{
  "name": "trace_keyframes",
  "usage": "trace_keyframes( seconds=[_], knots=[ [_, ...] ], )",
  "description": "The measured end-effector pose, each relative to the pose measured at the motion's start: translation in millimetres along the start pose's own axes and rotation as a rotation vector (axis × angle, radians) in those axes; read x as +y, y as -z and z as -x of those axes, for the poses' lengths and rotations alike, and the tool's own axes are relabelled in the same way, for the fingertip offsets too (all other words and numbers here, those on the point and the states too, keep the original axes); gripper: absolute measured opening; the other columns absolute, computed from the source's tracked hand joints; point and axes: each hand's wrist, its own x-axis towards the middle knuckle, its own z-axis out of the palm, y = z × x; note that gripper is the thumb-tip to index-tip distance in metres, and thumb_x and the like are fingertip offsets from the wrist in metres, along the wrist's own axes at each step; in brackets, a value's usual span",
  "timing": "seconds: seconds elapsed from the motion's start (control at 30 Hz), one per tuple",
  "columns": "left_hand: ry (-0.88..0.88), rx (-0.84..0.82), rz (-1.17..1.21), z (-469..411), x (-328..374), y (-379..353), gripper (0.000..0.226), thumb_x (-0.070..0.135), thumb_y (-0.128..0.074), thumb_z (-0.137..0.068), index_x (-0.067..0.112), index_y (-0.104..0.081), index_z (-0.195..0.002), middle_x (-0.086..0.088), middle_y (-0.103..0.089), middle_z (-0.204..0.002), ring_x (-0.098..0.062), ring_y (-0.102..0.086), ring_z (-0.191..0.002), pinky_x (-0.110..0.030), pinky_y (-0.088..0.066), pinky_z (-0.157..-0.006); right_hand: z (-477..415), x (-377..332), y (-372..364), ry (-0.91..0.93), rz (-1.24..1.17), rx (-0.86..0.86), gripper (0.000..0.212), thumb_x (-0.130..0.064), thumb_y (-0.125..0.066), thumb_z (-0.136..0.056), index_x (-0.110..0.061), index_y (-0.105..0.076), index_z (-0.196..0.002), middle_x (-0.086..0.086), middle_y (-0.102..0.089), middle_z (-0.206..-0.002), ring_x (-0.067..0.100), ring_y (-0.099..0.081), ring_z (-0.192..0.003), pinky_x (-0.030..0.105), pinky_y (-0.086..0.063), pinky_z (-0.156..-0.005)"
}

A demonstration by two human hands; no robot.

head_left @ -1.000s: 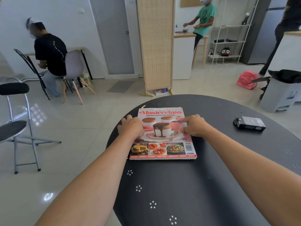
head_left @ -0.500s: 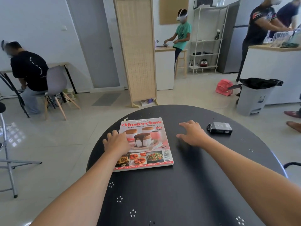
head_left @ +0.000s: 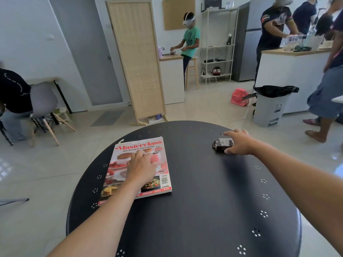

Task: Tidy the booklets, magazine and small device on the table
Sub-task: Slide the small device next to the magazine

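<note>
Black perforated-metal round tabletop (head_left: pixel 204 210), small flower-shaped hole clusters along its rim. Two bare forearms reach across it from the near edge.

Item 1: magazine (head_left: pixel 141 151), red "Masterclass" title, food photographs on the cover, lying flat on the left half of the tabletop, spine to the right. Left hand (head_left: pixel 142 167) rests palm-down on the cover's middle, fingers loosely spread and flat, gripping nothing.

Item 2: small device (head_left: pixel 221 144), dark and boxy with a pale label on top, on the right far part of the tabletop, well apart from the magazine. Right hand (head_left: pixel 239 142) is cupped over its right end, thumb at the near side and fingers at the far side, touching it; whether it is lifted off the surface cannot be told.

Beyond the tabletop: pale tiled floor, grey bin with black liner (head_left: pixel 270 106), pink object on the floor (head_left: pixel 239 97), upright woven screen (head_left: pixel 137 60), white shelving (head_left: pixel 217 45). Several people stand or sit at the counters behind.
</note>
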Motion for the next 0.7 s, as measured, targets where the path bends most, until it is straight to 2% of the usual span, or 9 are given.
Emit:
trace_keyframes(
  seconds=[0.1,0.23,0.37,0.43,0.57,0.7],
  knots=[
    [-0.002,0.054,-0.032,4,1,-10,0.037,0.037,-0.045,-0.095,0.023,-0.058,-0.126,-0.002,-0.047,-0.133,-0.025,-0.037,-0.124,-0.045,-0.035,-0.100,-7,9,-1,0.016,0.001,-0.028,0.084,-0.034,-0.072,-0.077,-0.022,-0.030,-0.149,0.013,-0.034,-0.149,0.035,-0.025,-0.138,0.042,-0.029,-0.111],
    [-0.024,0.127,-0.029,10,2,-18,0.041,0.038,-0.042,-0.096,0.024,-0.055,-0.132,-0.002,-0.047,-0.135,-0.024,-0.038,-0.125,-0.046,-0.034,-0.103,-17,15,-6,0.027,0.006,-0.063,0.085,-0.028,-0.070,-0.075,-0.021,-0.029,-0.149,0.010,-0.036,-0.149,0.033,-0.028,-0.137,0.042,-0.031,-0.112],
    [-0.024,0.130,-0.034,10,2,-18,0.043,0.038,-0.040,-0.096,0.024,-0.053,-0.134,-0.002,-0.047,-0.136,-0.024,-0.038,-0.125,-0.046,-0.034,-0.104,-25,16,-10,0.031,0.013,-0.084,0.076,-0.016,-0.056,-0.075,-0.020,-0.032,-0.147,0.010,-0.045,-0.143,0.031,-0.040,-0.131,0.041,-0.038,-0.107],
    [-0.023,0.130,-0.035,11,1,-19,0.043,0.038,-0.039,-0.096,0.024,-0.052,-0.134,-0.002,-0.046,-0.136,-0.024,-0.038,-0.126,-0.046,-0.033,-0.104,-26,13,-11,0.042,0.028,-0.077,0.072,-0.016,-0.056,-0.075,-0.020,-0.036,-0.144,0.011,-0.049,-0.138,0.032,-0.045,-0.126,0.042,-0.042,-0.102],
    [-0.025,0.135,-0.031,11,1,-19,0.042,0.038,-0.039,-0.096,0.024,-0.053,-0.134,-0.002,-0.046,-0.135,-0.023,-0.038,-0.125,-0.045,-0.033,-0.104,-23,-2,-9,0.056,0.063,-0.063,0.077,-0.037,-0.070,-0.074,-0.024,-0.038,-0.142,0.013,-0.051,-0.135,0.032,-0.049,-0.122,0.039,-0.044,-0.097],
    [-0.027,0.138,-0.019,12,2,-18,0.040,0.035,-0.041,-0.096,0.024,-0.055,-0.131,-0.002,-0.048,-0.134,-0.025,-0.039,-0.124,-0.046,-0.034,-0.104,-18,-19,-12,0.059,0.074,-0.088,0.082,-0.064,-0.068,-0.069,-0.028,-0.042,-0.138,0.010,-0.052,-0.135,0.031,-0.047,-0.125,0.042,-0.043,-0.097]
  ],
)
